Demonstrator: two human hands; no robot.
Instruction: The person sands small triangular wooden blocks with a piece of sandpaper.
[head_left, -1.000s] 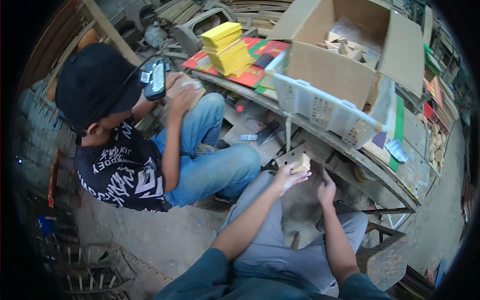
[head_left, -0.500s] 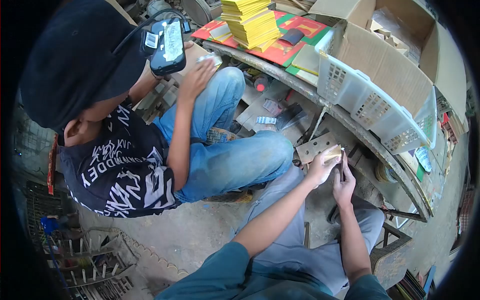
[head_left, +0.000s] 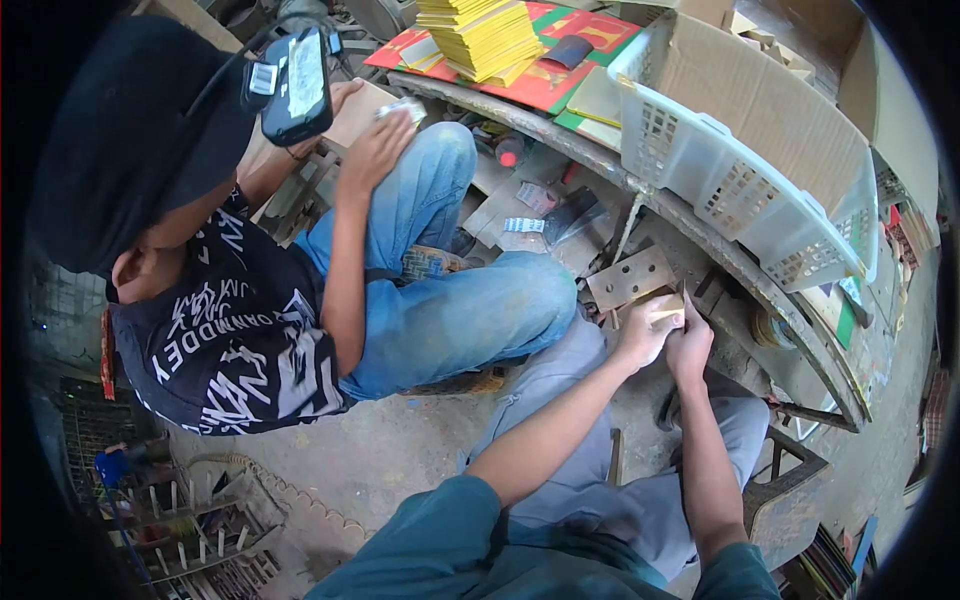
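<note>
Above my knees, my left hand (head_left: pixel 643 333) is closed round a small pale yellowish block (head_left: pixel 667 314). Close against it on the right, my right hand (head_left: pixel 689 340) has its fingers folded round a thin dark piece (head_left: pixel 685 292), whose tip sticks up beside the block. The fingers hide most of both items. Just beyond my hands lies a wooden plate with holes (head_left: pixel 632 279).
A co-worker (head_left: pixel 240 310) sits at the left, one hand on a whitish pad over a wooden board (head_left: pixel 360 112). Beyond the curved bench edge (head_left: pixel 560 130) are stacked yellow pieces (head_left: pixel 480 38) and a white basket (head_left: pixel 720 175). A stool (head_left: pixel 790 500) is at lower right.
My right hand has curled its fingers in and turned beside the block. The whole view has shifted slightly, and the co-worker's hand on the pad appears further left.
</note>
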